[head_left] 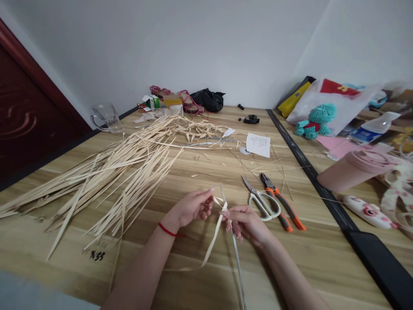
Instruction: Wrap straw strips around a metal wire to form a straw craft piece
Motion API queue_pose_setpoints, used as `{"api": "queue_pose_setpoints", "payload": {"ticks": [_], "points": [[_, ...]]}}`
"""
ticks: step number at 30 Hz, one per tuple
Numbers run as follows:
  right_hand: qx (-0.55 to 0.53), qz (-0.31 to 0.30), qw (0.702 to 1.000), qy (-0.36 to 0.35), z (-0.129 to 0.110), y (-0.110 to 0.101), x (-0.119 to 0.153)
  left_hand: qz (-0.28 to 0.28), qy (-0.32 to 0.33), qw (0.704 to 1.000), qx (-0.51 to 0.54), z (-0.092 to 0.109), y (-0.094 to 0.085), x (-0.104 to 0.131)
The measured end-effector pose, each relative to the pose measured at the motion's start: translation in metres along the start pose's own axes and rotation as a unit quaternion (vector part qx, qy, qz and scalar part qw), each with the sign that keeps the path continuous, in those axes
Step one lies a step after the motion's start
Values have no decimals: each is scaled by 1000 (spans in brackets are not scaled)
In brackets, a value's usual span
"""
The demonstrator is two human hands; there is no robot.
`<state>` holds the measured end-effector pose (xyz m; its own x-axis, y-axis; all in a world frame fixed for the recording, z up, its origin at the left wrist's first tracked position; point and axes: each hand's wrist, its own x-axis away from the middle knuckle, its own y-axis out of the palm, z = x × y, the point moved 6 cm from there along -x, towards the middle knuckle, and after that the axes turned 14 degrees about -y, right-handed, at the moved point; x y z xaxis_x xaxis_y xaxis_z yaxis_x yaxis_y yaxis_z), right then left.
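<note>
A long pale flat straw strip point(213, 239) is looped around a thin metal wire point(238, 259) in front of me. My left hand point(192, 208), with a red cord at the wrist, pinches one end of the strip between thumb and finger. My right hand point(247, 221) is closed on the wire where the strip crosses it. The strip's tail hangs down and curves left over the table. From the right hand the wire slants toward the near edge, and its tip sticks up above the fingers. The right fingers partly hide the crossing.
White-handled scissors point(266, 206) and orange-handled pliers point(284, 209) lie right of my hands. A big pile of straw strips point(119, 165) covers the left side. Farther back are a glass mug point(107, 117), a paper note point(258, 145) and a black bag point(208, 100).
</note>
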<state>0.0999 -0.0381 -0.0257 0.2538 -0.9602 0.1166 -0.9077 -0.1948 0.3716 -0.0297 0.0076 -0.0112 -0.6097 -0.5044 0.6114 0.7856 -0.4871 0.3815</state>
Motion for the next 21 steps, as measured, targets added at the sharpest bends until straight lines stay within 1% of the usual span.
{"api": "queue_pose_setpoints", "payload": {"ticks": [4,6,7,10,16,19,21], "points": [[-4,-9,1000,-1,2,2,0,-104,-34,994,3,-3,13,0],[-7,-14,1000,0,2,3,0,-139,-40,989,0,-4,18,0],[-6,-15,1000,1,2,4,0,-147,-43,988,-4,-4,20,1],[1,-14,1000,6,2,4,0,-150,-59,987,-10,-5,21,0],[-2,-15,1000,10,5,4,-1,-158,-80,983,41,-7,24,-3],[-6,-16,1000,7,6,4,-1,-151,-53,986,35,-7,25,-4],[-5,-15,1000,4,6,3,-1,-135,-24,990,26,-4,25,-4]]}}
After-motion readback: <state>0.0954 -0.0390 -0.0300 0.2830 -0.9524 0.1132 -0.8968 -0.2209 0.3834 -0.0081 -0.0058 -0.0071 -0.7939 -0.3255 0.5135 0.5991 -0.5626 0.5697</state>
